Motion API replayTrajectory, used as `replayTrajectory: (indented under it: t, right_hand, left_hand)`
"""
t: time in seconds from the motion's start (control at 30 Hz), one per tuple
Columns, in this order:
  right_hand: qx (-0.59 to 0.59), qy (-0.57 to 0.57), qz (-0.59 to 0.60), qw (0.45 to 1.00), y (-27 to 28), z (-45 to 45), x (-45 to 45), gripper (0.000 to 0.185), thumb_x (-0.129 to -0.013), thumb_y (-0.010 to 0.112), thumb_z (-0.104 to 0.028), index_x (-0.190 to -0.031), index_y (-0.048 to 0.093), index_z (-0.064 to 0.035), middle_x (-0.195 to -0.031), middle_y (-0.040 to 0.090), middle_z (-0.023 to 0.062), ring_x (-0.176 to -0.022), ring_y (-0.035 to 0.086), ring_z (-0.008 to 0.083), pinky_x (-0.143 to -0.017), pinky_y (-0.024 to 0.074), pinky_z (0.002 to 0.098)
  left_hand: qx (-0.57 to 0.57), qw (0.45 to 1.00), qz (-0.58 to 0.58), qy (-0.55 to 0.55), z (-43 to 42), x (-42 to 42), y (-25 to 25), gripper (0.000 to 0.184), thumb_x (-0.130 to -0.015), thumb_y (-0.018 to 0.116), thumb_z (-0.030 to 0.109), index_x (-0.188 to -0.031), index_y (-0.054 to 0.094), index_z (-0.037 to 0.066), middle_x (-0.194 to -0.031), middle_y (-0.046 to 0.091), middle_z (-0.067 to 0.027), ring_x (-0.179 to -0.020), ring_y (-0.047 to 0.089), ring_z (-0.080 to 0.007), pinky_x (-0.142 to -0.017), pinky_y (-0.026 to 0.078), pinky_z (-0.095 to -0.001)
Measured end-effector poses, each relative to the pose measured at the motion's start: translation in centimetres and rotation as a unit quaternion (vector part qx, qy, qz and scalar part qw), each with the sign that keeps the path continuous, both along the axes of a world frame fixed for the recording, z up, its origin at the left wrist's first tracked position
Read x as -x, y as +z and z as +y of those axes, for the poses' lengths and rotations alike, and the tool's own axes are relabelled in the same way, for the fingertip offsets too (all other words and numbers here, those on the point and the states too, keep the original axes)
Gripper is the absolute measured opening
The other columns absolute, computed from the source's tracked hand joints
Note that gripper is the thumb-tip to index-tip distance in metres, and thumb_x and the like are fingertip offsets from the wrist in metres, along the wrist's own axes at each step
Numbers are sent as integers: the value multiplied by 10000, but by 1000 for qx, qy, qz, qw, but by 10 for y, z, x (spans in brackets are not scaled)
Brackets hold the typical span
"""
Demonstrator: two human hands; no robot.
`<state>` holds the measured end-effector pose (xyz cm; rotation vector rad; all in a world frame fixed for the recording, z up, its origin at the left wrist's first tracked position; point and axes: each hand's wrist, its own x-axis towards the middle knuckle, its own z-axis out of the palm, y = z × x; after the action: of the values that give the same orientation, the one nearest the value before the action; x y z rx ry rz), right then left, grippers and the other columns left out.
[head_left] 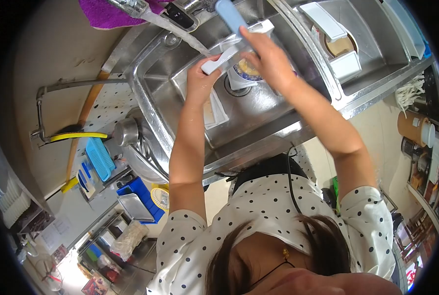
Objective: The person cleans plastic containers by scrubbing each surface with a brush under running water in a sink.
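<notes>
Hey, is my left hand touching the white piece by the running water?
Touching. The head view shows the left hand gripping the white piece directly.

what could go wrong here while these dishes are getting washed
The white piece in the left hand is close to the running water, so it might get slippery and drop onto dishes in the basin. Water striking it at an angle could splash the polka-dot shirt. The white dish partly over the drain might slow the outflow.
</notes>
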<state>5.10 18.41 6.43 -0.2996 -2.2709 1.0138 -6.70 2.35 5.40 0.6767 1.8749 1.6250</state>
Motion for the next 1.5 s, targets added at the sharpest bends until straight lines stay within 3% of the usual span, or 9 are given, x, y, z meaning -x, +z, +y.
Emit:
replayTrajectory:
  t: [0.27,0.33,0.47,0.63,0.73,1.07,1.27,1.37,1.5]
  right_hand:
    - [-53,37,-190,980,-13,-14,-23,416,-864,580,-154,-1274,519,-189,-853,584,156,-702,587,336,-617,470,406]
    - [-34,-16,-161,986,-23,18,-21,412,-880,530,-125,-1290,491,-131,-858,609,185,-751,595,348,-670,484,414]
    - [-19,156,-212,965,-1,-35,-42,427,-896,509,-150,-1320,463,-168,-886,602,200,-780,600,371,-691,488,443]
    - [17,10,-191,981,-40,14,-28,419,-897,515,-159,-1314,474,-189,-929,600,194,-718,601,383,-663,498,428]
    - [-42,138,-149,978,-29,-36,-43,422,-903,501,-149,-1321,464,-196,-922,607,180,-735,610,359,-656,501,420]
    - [53,-89,-155,982,-53,49,-34,353,-892,520,-176,-1231,538,-80,-988,624,212,-891,596,372,-797,472,415]
    - [-78,167,-287,940,-28,-33,-55,481,-900,494,-164,-1366,400,-240,-934,618,160,-796,625,325,-660,508,421]
    - [16,-1,-253,967,-68,3,-39,479,-889,511,-191,-1357,414,-221,-879,605,192,-771,611,354,-652,499,435]
    - [-16,188,-313,931,-38,-45,-58,454,-908,463,-214,-1357,403,-254,-888,624,166,-824,629,355,-718,494,440]
  left_hand:
    - [-54,979,-125,154,-1,-12,-18,346,-735,609,-119,-1072,586,-45,-945,628,-94,-827,605,-148,-758,478,-261]
    - [-29,980,-116,158,-5,-18,-13,343,-734,598,-128,-1070,579,-57,-952,628,-113,-826,613,-159,-747,483,-259]
    - [-36,979,-106,170,-8,-9,-39,332,-736,589,-126,-1062,575,-64,-951,627,-117,-817,618,-162,-740,484,-259]
    - [-21,980,-88,179,-13,-13,-30,300,-750,578,-102,-1047,572,-61,-959,626,-108,-840,619,-167,-761,488,-277]
    - [-72,974,-164,142,-13,-8,-34,363,-751,555,-104,-1112,540,-65,-1023,608,-137,-913,611,-201,-819,486,-324]
    - [-138,897,-368,201,-53,-33,-54,508,-801,483,-56,-1296,367,-53,-1262,474,-220,-1178,483,-347,-994,403,-519]
    - [-139,879,-394,230,-57,-28,-66,490,-809,478,-48,-1285,364,-75,-1264,471,-221,-1178,478,-359,-993,400,-527]
    - [-137,901,-346,225,-58,-33,-44,498,-802,483,-55,-1286,369,-61,-1264,467,-217,-1180,474,-361,-991,398,-533]
    - [-129,901,-348,225,-50,-36,-35,533,-754,519,-90,-1272,408,-27,-1242,494,-192,-1151,504,-332,-983,424,-489]
